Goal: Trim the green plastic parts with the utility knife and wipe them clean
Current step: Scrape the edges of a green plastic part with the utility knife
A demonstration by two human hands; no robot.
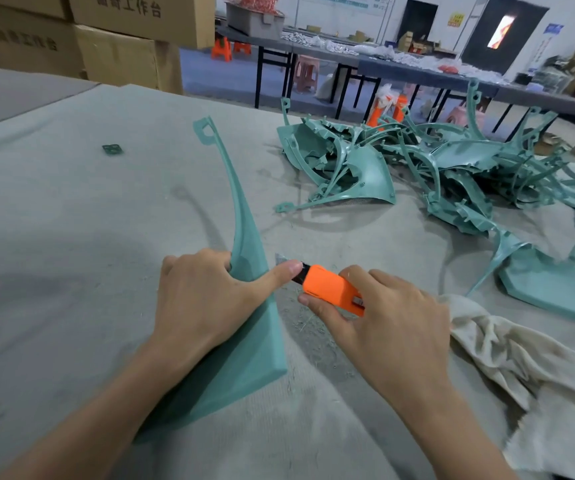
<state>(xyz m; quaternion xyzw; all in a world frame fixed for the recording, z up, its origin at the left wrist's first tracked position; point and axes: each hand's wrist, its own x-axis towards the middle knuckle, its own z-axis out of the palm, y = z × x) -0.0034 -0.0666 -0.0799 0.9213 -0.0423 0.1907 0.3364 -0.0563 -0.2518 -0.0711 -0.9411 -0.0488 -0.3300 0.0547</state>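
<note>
One green part (254, 348) gripped by L hand (203, 299), R hand (393, 320) pinching utility knife (331, 289) just beside

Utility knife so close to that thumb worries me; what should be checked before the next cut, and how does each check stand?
1. Left hand grips the green part on the table: ok.
2. Right hand holds the utility knife: ok.
3. Blade out: ok, its tip shows.
4. Left thumb clear of the blade: not ok, it lies across it.
5. Blade set on the part's edge: cannot tell, the thumb hides it.
6. Rag near for wiping: ok.
</note>
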